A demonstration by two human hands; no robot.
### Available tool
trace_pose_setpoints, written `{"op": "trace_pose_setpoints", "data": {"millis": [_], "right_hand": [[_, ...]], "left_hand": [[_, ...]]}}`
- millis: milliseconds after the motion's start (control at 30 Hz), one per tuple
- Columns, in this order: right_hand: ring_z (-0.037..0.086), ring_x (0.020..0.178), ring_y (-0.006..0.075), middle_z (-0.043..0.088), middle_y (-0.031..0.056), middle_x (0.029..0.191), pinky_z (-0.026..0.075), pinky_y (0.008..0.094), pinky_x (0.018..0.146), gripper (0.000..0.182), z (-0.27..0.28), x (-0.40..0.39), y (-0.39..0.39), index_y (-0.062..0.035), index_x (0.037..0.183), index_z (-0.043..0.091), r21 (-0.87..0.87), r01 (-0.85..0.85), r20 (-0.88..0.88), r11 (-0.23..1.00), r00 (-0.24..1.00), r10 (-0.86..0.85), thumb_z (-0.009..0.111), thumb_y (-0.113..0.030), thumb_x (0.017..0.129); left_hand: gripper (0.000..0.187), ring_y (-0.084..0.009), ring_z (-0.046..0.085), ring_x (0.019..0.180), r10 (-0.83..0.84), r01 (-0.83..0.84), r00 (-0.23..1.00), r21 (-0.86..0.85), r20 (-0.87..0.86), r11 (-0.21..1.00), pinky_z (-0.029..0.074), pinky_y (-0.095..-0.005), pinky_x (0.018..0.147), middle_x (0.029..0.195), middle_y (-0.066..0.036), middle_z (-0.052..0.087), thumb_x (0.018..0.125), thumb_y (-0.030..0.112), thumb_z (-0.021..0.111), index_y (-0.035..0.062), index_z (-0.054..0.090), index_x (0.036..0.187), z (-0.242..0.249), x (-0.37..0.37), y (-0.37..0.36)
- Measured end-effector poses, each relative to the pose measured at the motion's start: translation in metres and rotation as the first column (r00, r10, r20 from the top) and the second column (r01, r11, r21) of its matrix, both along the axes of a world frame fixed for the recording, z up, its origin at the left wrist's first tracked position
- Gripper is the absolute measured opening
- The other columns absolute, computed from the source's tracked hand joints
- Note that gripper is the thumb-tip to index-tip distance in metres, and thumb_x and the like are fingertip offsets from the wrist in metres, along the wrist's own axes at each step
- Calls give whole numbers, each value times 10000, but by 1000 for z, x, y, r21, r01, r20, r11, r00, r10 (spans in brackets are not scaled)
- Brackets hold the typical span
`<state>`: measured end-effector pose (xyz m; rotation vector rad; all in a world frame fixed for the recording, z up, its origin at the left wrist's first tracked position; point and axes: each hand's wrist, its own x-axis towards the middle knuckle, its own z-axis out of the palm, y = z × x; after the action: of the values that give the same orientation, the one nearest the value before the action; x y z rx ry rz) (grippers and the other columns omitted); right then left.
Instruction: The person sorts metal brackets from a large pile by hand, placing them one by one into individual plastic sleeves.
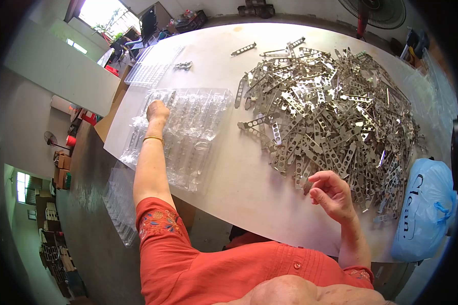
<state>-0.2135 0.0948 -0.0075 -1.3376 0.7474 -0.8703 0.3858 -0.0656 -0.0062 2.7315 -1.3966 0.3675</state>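
My left hand (158, 110) is closed over the upper left part of a clear plastic tray (188, 133) on the table. Its fingertips are hidden, so what they hold, if anything, does not show. Rows of compartments in the tray hold small pieces, blurred by the shiny plastic. My right hand (333, 195) is at the lower edge of a big heap of flat metal strips (320, 107) with round holes. Its fingers are loosely curled, with thumb and forefinger apart and no part plainly between them.
Another clear tray (152, 66) lies at the far left, beside a small cluster of metal pieces (183, 66). Stacked clear trays (119, 203) stand below the table's left edge. A blue plastic bag (423, 208) rests at the right, and a fan (374, 11) stands behind the table.
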Motion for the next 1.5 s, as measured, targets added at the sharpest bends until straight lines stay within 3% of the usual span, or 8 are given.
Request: {"op": "trace_pose_setpoints", "data": {"millis": [433,500,767,833,900,1000,1100,1500], "right_hand": [[622,717,62,640,17,828,534,221,629,189,-9,15,10,-11,1117,631,-14,-47,-36,999,998,47,661,-10,930],[626,705,73,646,32,819,527,245,626,172,-7,20,13,-6,1074,647,-305,-106,-178,947,983,53,690,-16,908],[675,957,316,679,139,1069,547,424,879,304,-16,49,30,-35,1137,652,-751,-263,-338,605,941,-11,732,-177,880],[487,1337,302,536,164,1410,362,455,1138,449,-42,48,38,-124,1350,576,-449,-634,-735,630,663,143,594,-338,956],[336,1456,285,374,126,1566,219,492,1215,535,-49,58,45,-165,1476,462,-679,-652,-708,337,704,-65,477,-418,1005],[296,1476,291,357,98,1571,159,497,1232,553,-42,61,48,-199,1497,421,-670,-657,-689,345,724,41,470,-391,981],[325,1452,326,397,113,1534,179,511,1221,535,-42,64,52,-182,1461,454,-668,-672,-709,319,705,2,496,-368,961],[337,1446,323,408,128,1526,199,510,1212,471,-52,61,50,-135,1380,531,-685,-618,-650,385,758,60,501,-327,952]], "left_hand": [[369,-398,650,1069,-183,187,982,-117,49,975,511,-443,948,1109,-263,679,808,217,628,-10,702,1090,24,-44,29],[434,-429,565,1201,-330,324,944,-212,5,922,449,-466,1049,1225,-287,608,874,248,661,-60,644,1181,43,-93,54],[449,-389,550,1259,-952,860,294,-457,83,225,430,-468,1089,1289,-192,612,825,131,754,-13,619,1229,41,-330,156],[605,-411,413,1383,-995,835,-9,-548,-101,48,330,-513,1160,1439,-227,477,819,186,744,-37,525,1336,28,-390,181],[651,-357,358,1431,-944,859,-226,-506,-239,-77,328,-509,1154,1471,-204,452,789,217,767,-16,526,1347,18,-438,202],[766,-380,348,1432,-855,825,-501,-370,-130,-427,340,-499,1126,1487,-262,404,846,322,676,-56,374,1440,-15,-498,221],[873,-370,404,1382,-649,830,-558,-371,-517,-418,420,-469,1048,1442,-248,443,771,326,752,-64,346,1438,-7,-525,242],[939,-341,584,1029,-679,789,-615,-318,-402,-526,484,-431,864,1183,-208,558,701,343,783,-76,354,1425,-1,-582,247]]}}
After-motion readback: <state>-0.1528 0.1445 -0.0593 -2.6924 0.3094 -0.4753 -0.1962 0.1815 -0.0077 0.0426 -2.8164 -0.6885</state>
